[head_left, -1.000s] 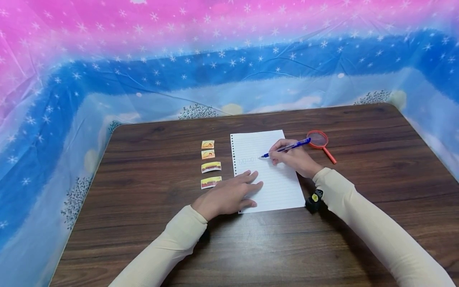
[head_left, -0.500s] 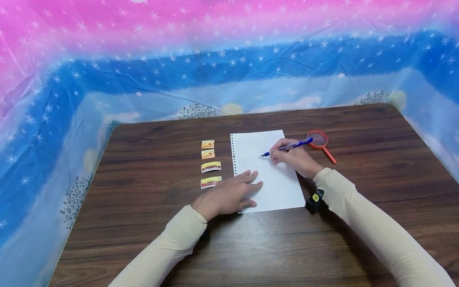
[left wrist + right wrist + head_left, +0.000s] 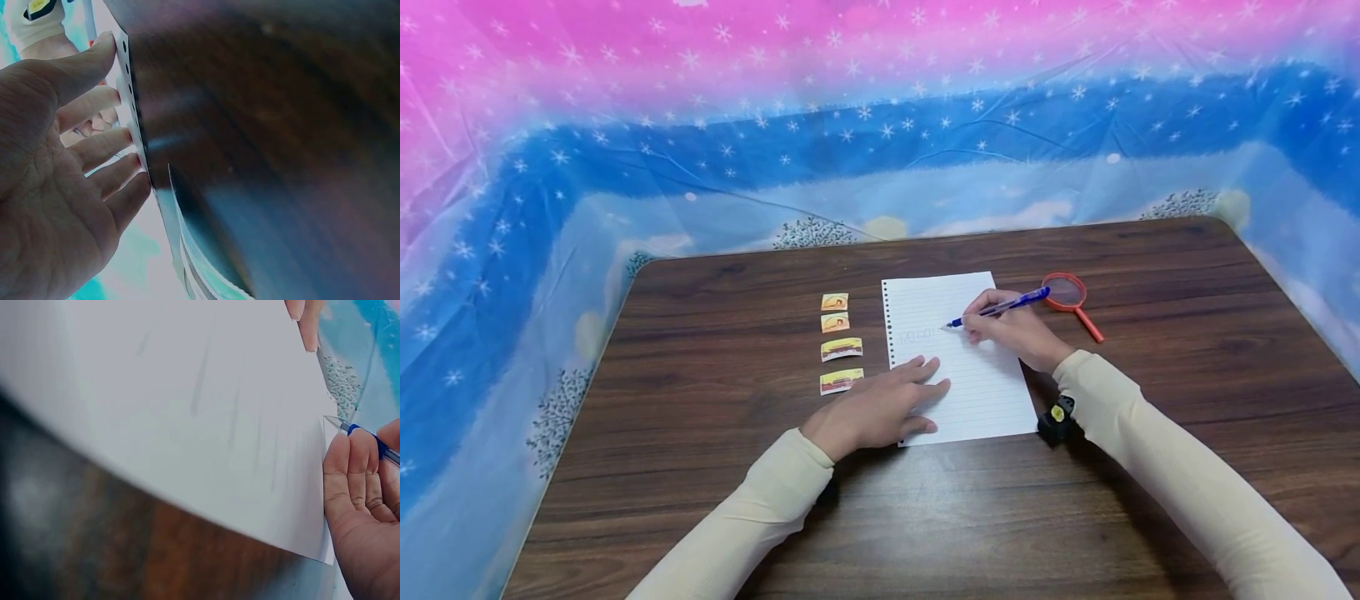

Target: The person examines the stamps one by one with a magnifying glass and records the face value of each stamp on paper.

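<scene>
A lined sheet of paper [image 3: 977, 392] with punched holes down its left edge lies on the table. My right hand [image 3: 1018, 333] pinches a blue ballpoint pen [image 3: 1000, 308], its tip at a short row of faint handwriting [image 3: 919, 335]. In the right wrist view the pen [image 3: 375, 441] shows between thumb and fingers, the side of the hand [image 3: 369, 544] along the paper. My left hand [image 3: 880, 408] rests with spread fingers on the lower left of the sheet. The left wrist view shows that hand's palm [image 3: 56, 187] and its fingertips against the holed edge.
Left of the paper, small printed paper pieces stand in a column: two orange ones [image 3: 835, 322] and two yellow-and-red ones [image 3: 842, 349], the lowest close to the left wrist. A red magnifying glass [image 3: 1088, 323] lies right of the sheet. A snowflake-patterned cloth [image 3: 865, 125] hangs behind the table [image 3: 715, 333].
The pen tip and right hand make only tiny shifts at the end of the handwriting. My left hand, the paper and the other things stay in place.
</scene>
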### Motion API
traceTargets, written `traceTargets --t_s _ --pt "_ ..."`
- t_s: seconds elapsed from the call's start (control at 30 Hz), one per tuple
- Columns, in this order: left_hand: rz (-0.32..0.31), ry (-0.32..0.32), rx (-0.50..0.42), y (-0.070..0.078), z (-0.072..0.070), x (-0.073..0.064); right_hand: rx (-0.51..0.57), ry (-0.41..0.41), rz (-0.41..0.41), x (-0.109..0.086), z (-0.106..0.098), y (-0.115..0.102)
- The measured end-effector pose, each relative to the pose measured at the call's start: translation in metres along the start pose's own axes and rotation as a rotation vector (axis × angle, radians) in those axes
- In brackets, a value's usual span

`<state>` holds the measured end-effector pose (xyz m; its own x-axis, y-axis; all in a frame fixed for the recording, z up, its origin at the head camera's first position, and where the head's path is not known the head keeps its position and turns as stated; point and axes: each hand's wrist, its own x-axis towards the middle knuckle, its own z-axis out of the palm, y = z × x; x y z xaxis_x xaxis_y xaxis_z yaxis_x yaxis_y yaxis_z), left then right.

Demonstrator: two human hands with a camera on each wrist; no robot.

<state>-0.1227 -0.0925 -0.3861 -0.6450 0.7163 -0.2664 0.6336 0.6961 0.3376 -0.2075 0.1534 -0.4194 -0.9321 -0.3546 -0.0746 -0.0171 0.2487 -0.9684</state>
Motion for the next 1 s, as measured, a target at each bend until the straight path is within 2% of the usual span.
traceTargets --t_s 0.27,1.0 --pt "-0.012 -0.009 -0.005 -0.0001 0.0011 0.0001 0.013 0.021 -0.008 -0.0017 -0.0015 0.0021" --pt "0.001 -0.009 -0.009 -0.0018 0.0011 0.0017 -0.04 0.002 -0.02 0.0013 -0.002 0.0026"
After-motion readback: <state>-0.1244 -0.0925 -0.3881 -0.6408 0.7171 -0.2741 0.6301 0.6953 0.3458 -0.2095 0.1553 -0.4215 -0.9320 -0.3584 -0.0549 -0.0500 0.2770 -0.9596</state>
